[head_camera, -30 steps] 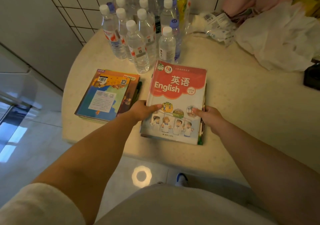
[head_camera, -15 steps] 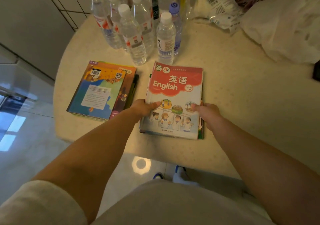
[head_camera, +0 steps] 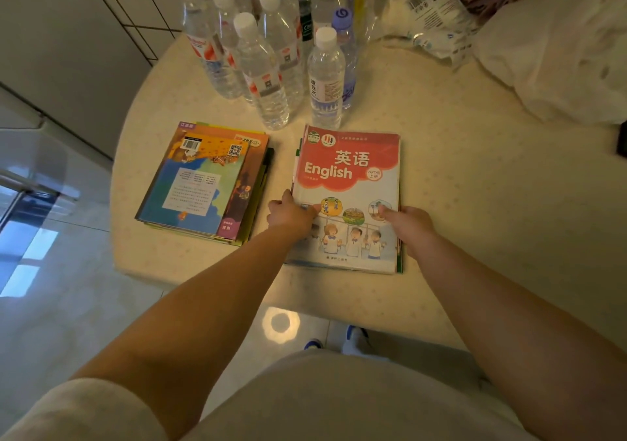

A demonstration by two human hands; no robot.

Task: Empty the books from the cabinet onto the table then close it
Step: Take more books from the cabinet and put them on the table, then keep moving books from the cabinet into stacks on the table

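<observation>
Here both hands, left hand (head_camera: 290, 215) and right hand (head_camera: 409, 225), grip the English book stack (head_camera: 349, 183) by its sides; thumbs on top.

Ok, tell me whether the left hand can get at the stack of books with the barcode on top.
Probably yes: the left hand grips the English textbook right beside that stack, with only bare table between.

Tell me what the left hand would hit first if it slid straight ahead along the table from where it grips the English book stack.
Probably the nearest water bottle, beyond the gap between the two stacks; depth is uncertain. The left hand holds the English book stack at its left edge.
</observation>
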